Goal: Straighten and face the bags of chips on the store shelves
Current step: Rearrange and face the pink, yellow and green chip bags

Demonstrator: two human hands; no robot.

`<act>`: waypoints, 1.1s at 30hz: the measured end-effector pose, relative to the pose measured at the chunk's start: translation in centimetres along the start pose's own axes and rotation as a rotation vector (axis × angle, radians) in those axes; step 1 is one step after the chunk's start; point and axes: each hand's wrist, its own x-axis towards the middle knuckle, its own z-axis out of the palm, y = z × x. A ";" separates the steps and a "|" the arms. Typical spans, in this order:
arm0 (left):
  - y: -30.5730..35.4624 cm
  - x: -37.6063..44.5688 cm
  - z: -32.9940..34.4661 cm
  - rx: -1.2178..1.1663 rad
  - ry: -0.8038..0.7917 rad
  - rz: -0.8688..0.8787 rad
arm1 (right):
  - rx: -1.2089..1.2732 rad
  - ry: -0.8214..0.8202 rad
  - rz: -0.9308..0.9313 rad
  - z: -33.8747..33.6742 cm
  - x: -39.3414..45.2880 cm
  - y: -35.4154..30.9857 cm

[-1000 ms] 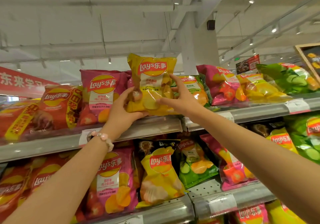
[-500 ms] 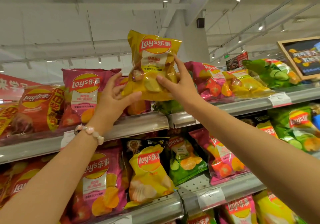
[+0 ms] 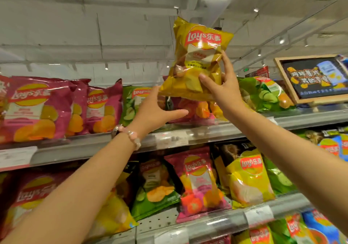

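A yellow Lay's chip bag point(image 3: 197, 59) is held upright in the air above the top shelf point(image 3: 207, 132), its front facing me. My right hand point(image 3: 226, 91) pinches its lower right part, thumb on the front and fingers behind and along the edge. My left hand point(image 3: 156, 110) is spread below the bag's lower left corner, fingertips at the bag's bottom edge and thumb pointing right, gripping nothing. On the top shelf stand pink bags point(image 3: 37, 110) at the left, a green bag point(image 3: 131, 102), and pink and orange bags point(image 3: 195, 110) behind my hands.
A green bag point(image 3: 263, 95) and a framed dark sign point(image 3: 316, 78) stand on the top shelf at the right. The lower shelf point(image 3: 226, 223) holds mixed pink, green, yellow and blue bags, some leaning. Price tags line the shelf rails.
The yellow bag has risen from the top shelf to well above it. My left hand has let go and now sits under the bag's corner. My view has swung right.
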 end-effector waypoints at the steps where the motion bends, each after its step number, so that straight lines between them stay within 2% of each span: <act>1: 0.3 0.6 1.3 -0.003 0.016 -0.008 | -0.005 0.007 -0.008 -1.1 0.2 0.2; 6: 0.9 3.0 6.2 0.010 0.131 -0.123 | -0.013 0.037 -0.022 -5.8 1.2 1.1; 12: 0.6 4.2 8.6 0.259 0.064 -0.212 | -0.020 -0.051 0.008 -9.0 2.2 1.9; 16: 0.3 4.3 9.0 0.350 0.104 -0.223 | -0.026 -0.101 0.011 -10.0 2.3 2.1; 27: 0.7 3.0 9.4 0.149 0.333 -0.037 | 0.048 -0.021 0.004 -11.7 2.5 1.9; 33: 2.4 3.5 7.7 -0.006 0.475 -0.018 | 0.069 0.006 0.031 -11.7 2.5 2.2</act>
